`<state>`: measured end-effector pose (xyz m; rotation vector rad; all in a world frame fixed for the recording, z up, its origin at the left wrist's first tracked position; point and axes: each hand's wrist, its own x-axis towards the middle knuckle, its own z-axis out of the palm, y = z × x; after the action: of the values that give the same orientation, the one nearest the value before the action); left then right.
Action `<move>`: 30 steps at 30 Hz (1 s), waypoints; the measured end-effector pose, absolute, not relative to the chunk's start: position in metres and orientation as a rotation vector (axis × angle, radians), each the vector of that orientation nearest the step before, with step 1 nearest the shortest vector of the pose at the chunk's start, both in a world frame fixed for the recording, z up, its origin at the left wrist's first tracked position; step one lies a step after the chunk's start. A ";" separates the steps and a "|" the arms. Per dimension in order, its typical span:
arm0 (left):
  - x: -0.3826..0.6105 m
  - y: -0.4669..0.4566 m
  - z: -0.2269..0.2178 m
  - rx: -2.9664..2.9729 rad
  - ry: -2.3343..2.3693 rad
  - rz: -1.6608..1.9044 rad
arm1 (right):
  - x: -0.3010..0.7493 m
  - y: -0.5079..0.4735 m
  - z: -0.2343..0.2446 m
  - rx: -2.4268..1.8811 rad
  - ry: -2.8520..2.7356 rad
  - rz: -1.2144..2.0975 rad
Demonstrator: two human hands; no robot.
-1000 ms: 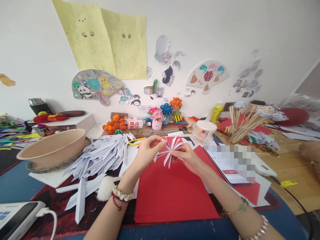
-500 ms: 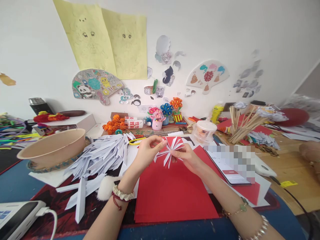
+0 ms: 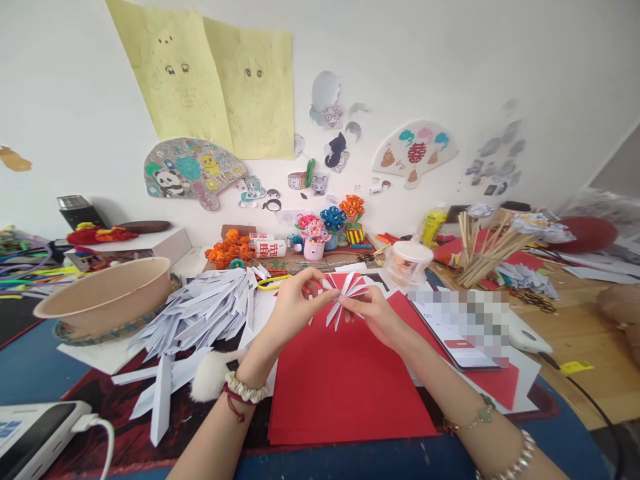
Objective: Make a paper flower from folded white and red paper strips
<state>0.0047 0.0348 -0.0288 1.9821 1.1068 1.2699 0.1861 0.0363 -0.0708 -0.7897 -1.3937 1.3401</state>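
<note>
A white folded-paper star with pointed rays is held above a stack of red paper sheets. My left hand pinches the star's left side between thumb and fingers. From the right, my right hand grips the star's centre with its fingers closed. A heap of white folded paper strips lies just left of my left hand.
A tan bowl stands at the left. A phone lies right of the red sheets. Wooden sticks, a clear lidded cup, small paper flower pots and a glue bottle crowd the back. A charger with cable sits front left.
My hands have drawn closer together on the star, and its left rays have folded in under my left fingers. Everything else stays put.
</note>
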 end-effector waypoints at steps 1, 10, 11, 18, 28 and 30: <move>0.005 0.034 -0.029 2.005 1.117 1.273 | 0.186 0.037 -0.071 -0.792 -1.393 1.332; 0.011 0.028 -0.028 2.222 1.244 1.320 | 0.183 0.037 -0.072 -0.812 -1.371 1.259; 0.011 0.028 -0.028 2.245 1.253 1.324 | 0.183 0.038 -0.072 -0.814 -1.369 1.255; 0.013 0.026 -0.031 2.343 1.331 1.365 | 0.183 0.039 -0.074 -0.830 -1.345 1.240; 0.015 0.025 -0.031 2.219 1.354 1.421 | 0.184 0.038 -0.071 -0.843 -1.314 1.296; 0.013 0.026 -0.029 2.150 1.323 1.415 | 0.184 0.037 -0.070 -0.844 -1.313 1.333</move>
<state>0.0128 0.0262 -0.0287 2.1496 1.3228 1.4146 0.1843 0.0373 -0.0700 -0.8444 -1.3132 1.3329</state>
